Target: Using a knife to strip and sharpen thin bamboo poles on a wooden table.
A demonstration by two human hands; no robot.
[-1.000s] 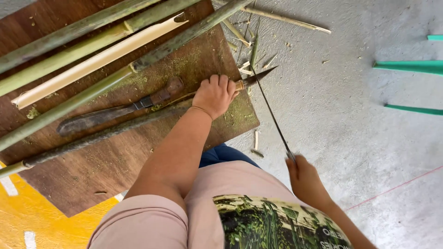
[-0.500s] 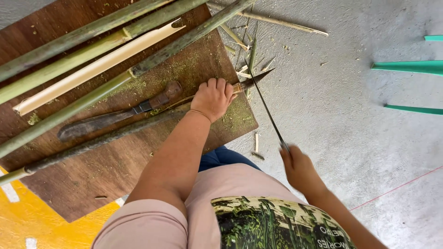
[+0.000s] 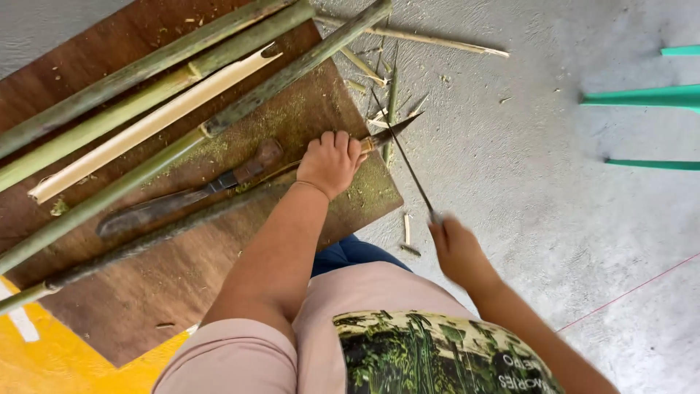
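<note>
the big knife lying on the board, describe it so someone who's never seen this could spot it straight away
Start at the brown wooden board on the concrete floor. Among the long bamboo poles on it lies the big knife, just beside the left hand. It is the only dark, flat metal blade with a wooden handle; its neighbours are round green stalks.

Left hand (image 3: 332,162) pressed down on a thin bamboo stick (image 3: 379,137) at the edge of a brown wooden board (image 3: 146,321). Right hand (image 3: 458,252) gripping a dark thin strip (image 3: 410,169) running up to the stick's tip. Long knife (image 3: 186,195) lying on the board just beside the left hand, among green bamboo poles (image 3: 131,76). Shavings (image 3: 407,230) scattered on grey concrete floor (image 3: 554,219); teal chair legs (image 3: 642,96) well apart, at right.
</note>
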